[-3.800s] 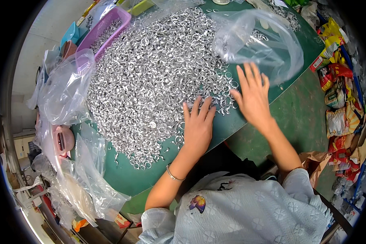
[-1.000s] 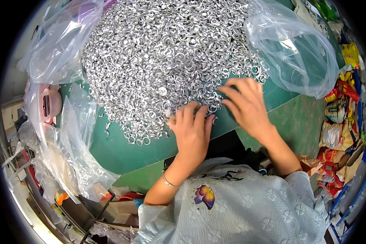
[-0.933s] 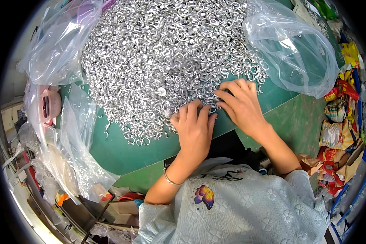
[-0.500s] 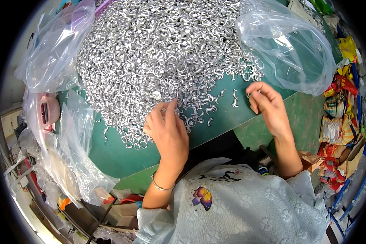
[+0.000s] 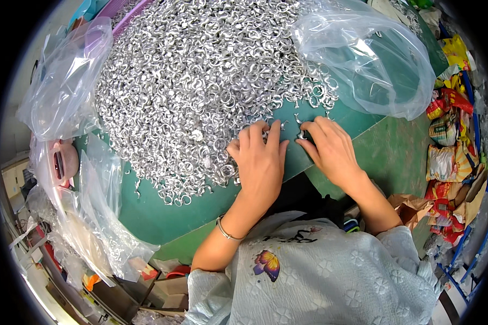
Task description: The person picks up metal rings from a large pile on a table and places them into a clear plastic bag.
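Observation:
A big heap of small silver metal pieces (image 5: 184,81), many of them rings and curved hooks, covers much of the green table (image 5: 152,216). My left hand (image 5: 260,162) reaches over the heap's near right edge, fingers bent and apart, with the tips down among the pieces. Just right of it, my right hand (image 5: 333,154) has its thumb and forefinger closed round a small curved silver piece (image 5: 301,135), low over the green surface. Another loose piece (image 5: 297,117) lies just beyond those fingertips. Some pieces under my left fingers are hidden.
A clear plastic bag (image 5: 374,65) lies at the table's right, more plastic (image 5: 65,86) at its left. A pink case (image 5: 65,161) stands by the left edge, a purple basket (image 5: 125,21) at the far left. Coloured packets (image 5: 444,162) fill the right side.
My left hand has moved right along the heap's near edge. The right hand has come left and down to the loose pieces, so the two hands are now close together.

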`<state>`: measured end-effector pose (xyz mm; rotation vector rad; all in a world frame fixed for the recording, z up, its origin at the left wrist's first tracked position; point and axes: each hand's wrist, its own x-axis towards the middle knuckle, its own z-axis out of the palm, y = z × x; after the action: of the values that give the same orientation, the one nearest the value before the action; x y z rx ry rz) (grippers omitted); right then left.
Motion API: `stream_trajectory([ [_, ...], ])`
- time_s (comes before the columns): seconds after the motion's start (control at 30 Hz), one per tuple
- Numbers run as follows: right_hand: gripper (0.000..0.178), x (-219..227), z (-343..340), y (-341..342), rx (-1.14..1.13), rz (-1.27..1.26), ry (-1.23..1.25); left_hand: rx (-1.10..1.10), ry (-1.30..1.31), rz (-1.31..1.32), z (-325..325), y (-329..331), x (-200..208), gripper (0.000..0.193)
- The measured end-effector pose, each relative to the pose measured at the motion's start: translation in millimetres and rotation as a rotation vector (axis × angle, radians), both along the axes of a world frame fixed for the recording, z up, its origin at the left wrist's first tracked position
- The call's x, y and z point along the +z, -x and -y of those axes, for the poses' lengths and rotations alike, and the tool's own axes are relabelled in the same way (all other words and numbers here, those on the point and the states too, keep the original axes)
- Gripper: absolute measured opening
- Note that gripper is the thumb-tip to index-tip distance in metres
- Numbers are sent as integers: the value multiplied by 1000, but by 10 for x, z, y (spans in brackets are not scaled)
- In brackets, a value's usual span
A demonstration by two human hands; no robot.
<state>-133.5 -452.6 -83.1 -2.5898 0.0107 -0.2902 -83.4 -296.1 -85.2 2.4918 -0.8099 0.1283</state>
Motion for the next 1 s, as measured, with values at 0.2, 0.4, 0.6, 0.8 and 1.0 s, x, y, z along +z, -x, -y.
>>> stream_trajectory([
  [0.2,10,-17,115,47,-333,106,-870,-11,79,-28,-6,-8,-31,35],
  [0.4,16,48,431,136,-412,-129,-1551,-134,60,-13,245,-101,-62,31],
  [0.6,16,-35,178,35,-187,83,-51,-77,31,48,256,-185,-76,20],
  [0.8,16,6,283,39,-268,-90,-98,-120,63,-6,303,-107,4,27],
  [1.0,17,-49,286,95,-217,8,-6,-202,19,-42,484,-33,-73,27],
])
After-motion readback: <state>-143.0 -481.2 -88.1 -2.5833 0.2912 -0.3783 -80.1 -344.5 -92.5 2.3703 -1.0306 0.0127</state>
